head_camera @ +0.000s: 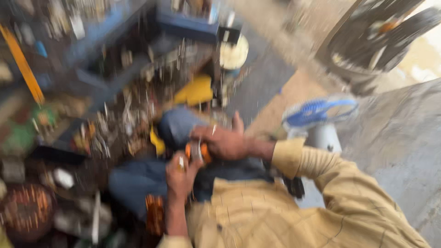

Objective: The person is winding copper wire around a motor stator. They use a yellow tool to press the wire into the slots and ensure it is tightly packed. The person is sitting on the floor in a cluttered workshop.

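We see our right hand [223, 141] clasping a small orange part [196, 152], our left hand [180, 174] gripping its near end, all blurred.

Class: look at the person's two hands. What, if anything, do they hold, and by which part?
Both hands, left hand and right hand, close around a small orange object between them. Blur hides what it is and which part is gripped.

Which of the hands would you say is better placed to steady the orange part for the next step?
Probably the right hand: it lies over the orange part, while the left hand sits below at its end. Blur hides the fingers.
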